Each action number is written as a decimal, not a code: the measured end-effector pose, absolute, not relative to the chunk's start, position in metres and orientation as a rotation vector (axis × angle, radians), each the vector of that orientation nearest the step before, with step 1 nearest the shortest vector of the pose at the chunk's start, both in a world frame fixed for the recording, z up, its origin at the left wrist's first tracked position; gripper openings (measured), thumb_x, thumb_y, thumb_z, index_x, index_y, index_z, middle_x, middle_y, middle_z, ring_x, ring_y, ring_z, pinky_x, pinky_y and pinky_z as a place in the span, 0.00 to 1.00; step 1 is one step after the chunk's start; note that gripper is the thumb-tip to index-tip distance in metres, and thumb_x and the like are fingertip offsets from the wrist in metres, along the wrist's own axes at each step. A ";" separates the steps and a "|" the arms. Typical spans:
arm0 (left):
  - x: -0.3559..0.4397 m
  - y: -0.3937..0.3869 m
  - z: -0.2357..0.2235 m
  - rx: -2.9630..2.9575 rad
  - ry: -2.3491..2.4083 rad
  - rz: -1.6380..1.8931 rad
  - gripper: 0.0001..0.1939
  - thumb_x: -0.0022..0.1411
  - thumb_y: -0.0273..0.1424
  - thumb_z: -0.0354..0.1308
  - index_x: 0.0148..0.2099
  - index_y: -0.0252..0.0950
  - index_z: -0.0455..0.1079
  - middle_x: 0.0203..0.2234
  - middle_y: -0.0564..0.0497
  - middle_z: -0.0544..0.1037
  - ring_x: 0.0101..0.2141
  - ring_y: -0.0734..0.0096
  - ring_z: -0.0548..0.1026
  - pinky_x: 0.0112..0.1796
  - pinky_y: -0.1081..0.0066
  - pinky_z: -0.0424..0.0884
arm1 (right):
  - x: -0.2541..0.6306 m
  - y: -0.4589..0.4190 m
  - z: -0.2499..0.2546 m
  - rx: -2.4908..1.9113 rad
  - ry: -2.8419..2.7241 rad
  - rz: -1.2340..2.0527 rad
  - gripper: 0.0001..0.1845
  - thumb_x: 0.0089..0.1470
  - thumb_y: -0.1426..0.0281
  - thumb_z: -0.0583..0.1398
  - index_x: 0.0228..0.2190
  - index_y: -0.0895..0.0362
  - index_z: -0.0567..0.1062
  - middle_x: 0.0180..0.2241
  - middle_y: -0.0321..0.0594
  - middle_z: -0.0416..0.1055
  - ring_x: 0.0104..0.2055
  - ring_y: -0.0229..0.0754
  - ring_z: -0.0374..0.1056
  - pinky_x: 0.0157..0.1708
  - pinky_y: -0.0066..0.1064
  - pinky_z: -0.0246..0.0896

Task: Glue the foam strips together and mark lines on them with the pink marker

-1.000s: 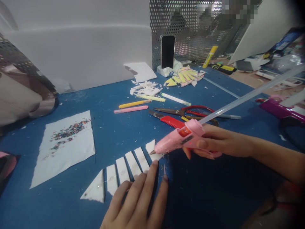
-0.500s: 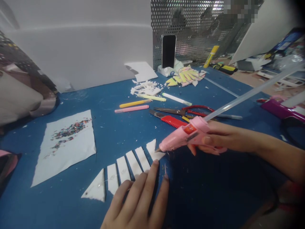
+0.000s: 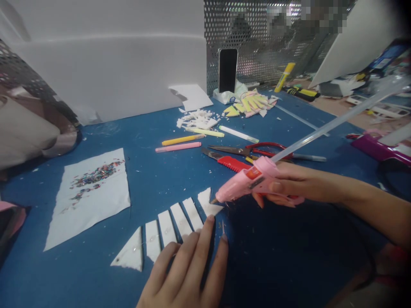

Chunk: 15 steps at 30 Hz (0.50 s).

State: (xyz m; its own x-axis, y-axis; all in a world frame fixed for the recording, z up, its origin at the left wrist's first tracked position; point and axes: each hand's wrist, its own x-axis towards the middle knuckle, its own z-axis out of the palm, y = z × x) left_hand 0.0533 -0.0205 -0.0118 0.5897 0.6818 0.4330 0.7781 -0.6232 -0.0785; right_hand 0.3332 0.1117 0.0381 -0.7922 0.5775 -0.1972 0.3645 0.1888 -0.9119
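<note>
My right hand [image 3: 285,186] is wrapped around a pink hot glue gun [image 3: 234,186]. A long translucent glue stick [image 3: 327,126] sticks out of its rear. Its nozzle tip touches or hovers just over a notched white tail-shaped piece [image 3: 207,203]; I cannot tell which. My left hand [image 3: 184,269] lies open, fingers spread, with a fingertip at the lower edge of that piece. Several white strips [image 3: 166,226] and a white triangle [image 3: 130,252] line up to its left in a fish-skeleton shape. Blobs of clear glue dot them. My left fingers hide the strips' lower ends.
White paper [image 3: 58,226] with colourful flakes lies at left. Beyond the gun are a red utility knife [image 3: 231,163], scissors [image 3: 229,149], capped pens [image 3: 178,146] and white scraps [image 3: 195,119]. A phone [image 3: 227,70] stands behind. A purple glue gun [image 3: 375,147] rests at right.
Almost nothing differs. The view has shifted very slightly, and the glue gun's nozzle and both hands stay in nearly the same place.
</note>
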 end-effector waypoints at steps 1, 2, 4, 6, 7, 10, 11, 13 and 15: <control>0.053 -0.020 -0.012 -2.561 -1.192 -0.532 0.24 0.70 0.48 0.46 0.57 0.40 0.71 0.55 0.48 0.75 0.49 0.64 0.68 0.47 0.65 0.57 | 0.333 0.112 0.038 -0.911 -2.273 1.646 0.27 0.66 0.54 0.51 0.34 0.65 0.76 0.17 0.30 0.60 0.17 0.29 0.56 0.19 0.23 0.52; 0.053 -0.019 -0.012 -2.560 -1.184 -0.533 0.24 0.70 0.47 0.46 0.57 0.40 0.71 0.55 0.48 0.75 0.49 0.64 0.68 0.48 0.65 0.57 | 0.333 0.112 0.038 -0.909 -2.280 1.642 0.27 0.67 0.54 0.51 0.34 0.65 0.76 0.17 0.30 0.60 0.17 0.29 0.57 0.19 0.23 0.53; 0.053 -0.019 -0.013 -2.551 -1.179 -0.552 0.24 0.70 0.48 0.47 0.57 0.40 0.71 0.55 0.47 0.76 0.50 0.64 0.67 0.47 0.65 0.57 | 0.332 0.113 0.039 -0.908 -2.292 1.645 0.27 0.67 0.54 0.50 0.33 0.64 0.75 0.16 0.30 0.60 0.17 0.29 0.57 0.19 0.24 0.53; 0.053 -0.019 -0.013 -2.547 -1.174 -0.563 0.26 0.69 0.50 0.46 0.57 0.40 0.70 0.55 0.46 0.76 0.50 0.65 0.67 0.47 0.64 0.57 | 0.333 0.113 0.039 -0.912 -2.284 1.653 0.27 0.67 0.54 0.50 0.33 0.64 0.75 0.16 0.30 0.60 0.17 0.29 0.56 0.20 0.24 0.53; 0.053 -0.019 -0.013 -2.548 -1.163 -0.551 0.26 0.69 0.50 0.46 0.57 0.40 0.70 0.55 0.46 0.76 0.50 0.65 0.66 0.47 0.64 0.57 | 0.333 0.114 0.038 -0.911 -2.273 1.659 0.27 0.67 0.54 0.50 0.33 0.64 0.75 0.16 0.30 0.60 0.17 0.29 0.56 0.20 0.24 0.53; 0.051 -0.019 -0.013 -2.552 -1.126 -0.489 0.24 0.70 0.45 0.45 0.59 0.39 0.68 0.56 0.45 0.74 0.51 0.63 0.65 0.47 0.63 0.56 | 0.337 0.115 0.037 -0.899 -2.219 1.681 0.25 0.67 0.56 0.50 0.34 0.63 0.75 0.17 0.30 0.60 0.17 0.29 0.56 0.19 0.24 0.53; 0.050 -0.019 -0.013 -2.550 -1.115 -0.469 0.23 0.70 0.44 0.45 0.60 0.39 0.67 0.57 0.45 0.73 0.51 0.63 0.65 0.48 0.63 0.56 | 0.338 0.116 0.037 -0.910 -2.200 1.689 0.25 0.68 0.56 0.50 0.34 0.63 0.75 0.17 0.30 0.60 0.17 0.30 0.56 0.19 0.24 0.52; 0.049 -0.019 -0.013 -2.556 -1.096 -0.437 0.23 0.71 0.41 0.45 0.61 0.38 0.66 0.58 0.44 0.72 0.52 0.62 0.65 0.48 0.62 0.55 | 0.341 0.116 0.037 -0.917 -2.165 1.703 0.24 0.67 0.56 0.50 0.35 0.63 0.75 0.18 0.30 0.59 0.18 0.29 0.56 0.18 0.24 0.51; 0.049 -0.019 -0.014 -2.570 -1.097 -0.443 0.23 0.70 0.42 0.45 0.61 0.38 0.66 0.58 0.44 0.72 0.52 0.62 0.65 0.48 0.62 0.55 | 0.341 0.116 0.037 -0.902 -2.147 1.714 0.24 0.67 0.56 0.51 0.36 0.63 0.75 0.18 0.30 0.59 0.18 0.29 0.55 0.18 0.24 0.51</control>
